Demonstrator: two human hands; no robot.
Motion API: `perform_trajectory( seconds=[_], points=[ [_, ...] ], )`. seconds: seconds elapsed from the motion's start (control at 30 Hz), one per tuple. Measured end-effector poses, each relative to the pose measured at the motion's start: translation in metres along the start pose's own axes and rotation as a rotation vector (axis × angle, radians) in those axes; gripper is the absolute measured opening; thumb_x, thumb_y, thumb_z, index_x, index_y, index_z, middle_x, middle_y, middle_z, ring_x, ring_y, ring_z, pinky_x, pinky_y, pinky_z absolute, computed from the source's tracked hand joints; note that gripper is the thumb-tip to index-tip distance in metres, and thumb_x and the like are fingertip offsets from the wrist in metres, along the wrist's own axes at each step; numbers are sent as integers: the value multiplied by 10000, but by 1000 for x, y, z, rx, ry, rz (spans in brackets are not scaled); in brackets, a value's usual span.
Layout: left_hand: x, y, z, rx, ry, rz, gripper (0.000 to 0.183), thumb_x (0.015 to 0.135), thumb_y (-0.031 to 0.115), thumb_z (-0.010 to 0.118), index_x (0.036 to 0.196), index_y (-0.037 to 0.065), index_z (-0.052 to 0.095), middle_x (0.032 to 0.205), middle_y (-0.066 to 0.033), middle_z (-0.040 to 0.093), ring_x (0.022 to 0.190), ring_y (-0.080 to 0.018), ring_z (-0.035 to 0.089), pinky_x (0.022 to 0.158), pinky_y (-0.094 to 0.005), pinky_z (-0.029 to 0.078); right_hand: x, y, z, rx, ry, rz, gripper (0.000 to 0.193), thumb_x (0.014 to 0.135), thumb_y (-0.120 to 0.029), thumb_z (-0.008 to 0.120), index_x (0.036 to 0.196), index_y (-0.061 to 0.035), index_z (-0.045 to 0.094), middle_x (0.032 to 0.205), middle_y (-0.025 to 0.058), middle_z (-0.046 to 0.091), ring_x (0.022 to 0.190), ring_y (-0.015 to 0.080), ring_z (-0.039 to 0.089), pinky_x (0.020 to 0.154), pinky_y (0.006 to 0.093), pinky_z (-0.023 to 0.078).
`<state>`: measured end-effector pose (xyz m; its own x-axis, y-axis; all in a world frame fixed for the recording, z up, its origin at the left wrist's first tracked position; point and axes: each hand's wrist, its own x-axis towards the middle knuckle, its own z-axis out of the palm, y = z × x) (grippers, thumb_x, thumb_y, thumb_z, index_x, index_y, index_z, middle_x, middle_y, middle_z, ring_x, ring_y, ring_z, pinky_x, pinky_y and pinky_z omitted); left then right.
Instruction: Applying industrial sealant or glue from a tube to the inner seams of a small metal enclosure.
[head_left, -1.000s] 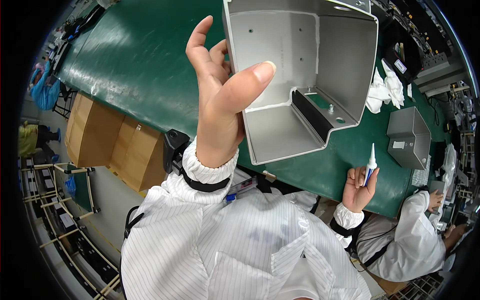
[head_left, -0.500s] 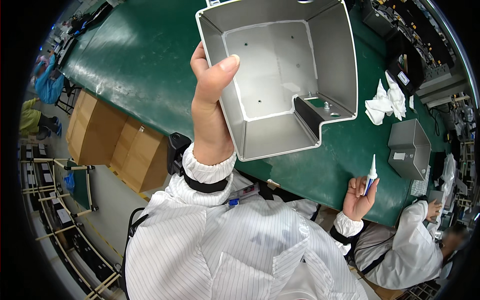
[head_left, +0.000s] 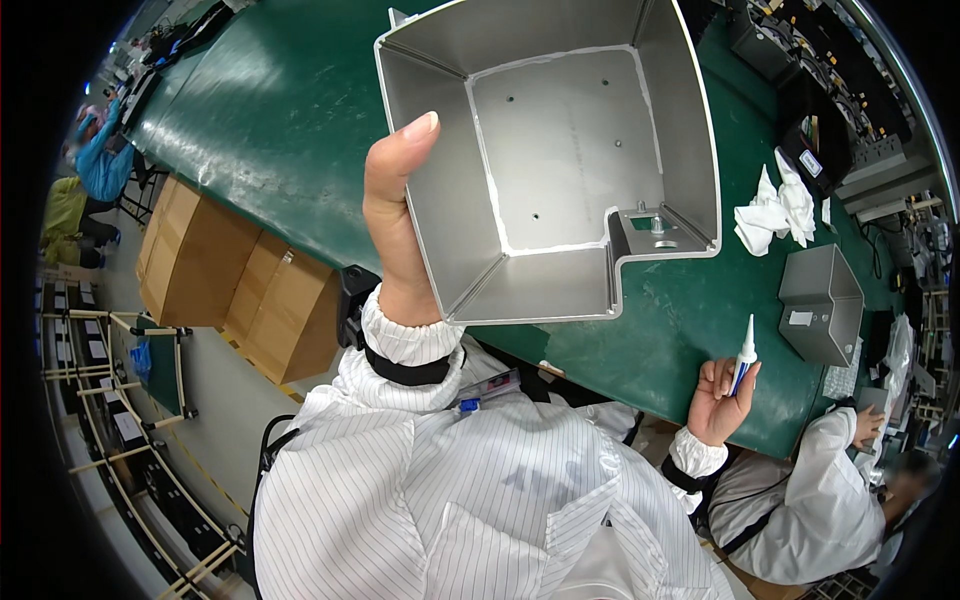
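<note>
My left hand (head_left: 398, 215) grips a grey metal enclosure (head_left: 565, 150) by its left wall, thumb over the rim and the other fingers hidden behind it. The enclosure is raised toward me with its open side facing me. A white bead runs along the inner edges around its floor, which has several small holes. A notch with studs sits at its lower right corner. Lower right, my right hand (head_left: 721, 402) is closed round a small tube (head_left: 743, 367) with a white pointed nozzle, held tip up and apart from the enclosure.
Crumpled white wipes (head_left: 777, 207) and a second grey metal enclosure (head_left: 822, 305) lie on the green table (head_left: 290, 120) to the right. A co-worker in a white striped sleeve (head_left: 800, 500) sits at lower right. Cardboard boxes (head_left: 240, 275) stand off the table's left edge.
The enclosure has tilted in my left hand, so its left inner wall shows more and the notch sits higher. My left hand has shifted slightly left. The right hand with the tube has hardly moved.
</note>
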<state>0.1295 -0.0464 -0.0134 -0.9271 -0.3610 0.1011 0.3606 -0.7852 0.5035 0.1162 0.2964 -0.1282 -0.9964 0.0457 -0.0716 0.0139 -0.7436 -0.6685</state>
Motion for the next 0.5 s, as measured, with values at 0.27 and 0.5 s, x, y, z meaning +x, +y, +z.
perform_trajectory(
  seconds=[0.27, 0.5],
  points=[
    [1, 2, -3, -58, -58, -15, 329, 794, 328, 523, 904, 22, 573, 768, -74, 594, 655, -149, 578, 544, -257, 464, 2, 0, -2, 7, -18, -5, 305, 965, -244, 423, 1157, -14, 479, 597, -23, 437, 457, 43, 318, 506, 226, 256],
    [2, 2, -2, -55, -74, -4, 338, 790, 326, 527, 928, 20, 572, 775, -82, 599, 663, -155, 591, 548, -261, 482, 1, 1, -2, 2, -12, -12, 303, 966, -243, 419, 1145, -6, 482, 591, -21, 431, 460, 44, 321, 513, 229, 264]
  ],
)
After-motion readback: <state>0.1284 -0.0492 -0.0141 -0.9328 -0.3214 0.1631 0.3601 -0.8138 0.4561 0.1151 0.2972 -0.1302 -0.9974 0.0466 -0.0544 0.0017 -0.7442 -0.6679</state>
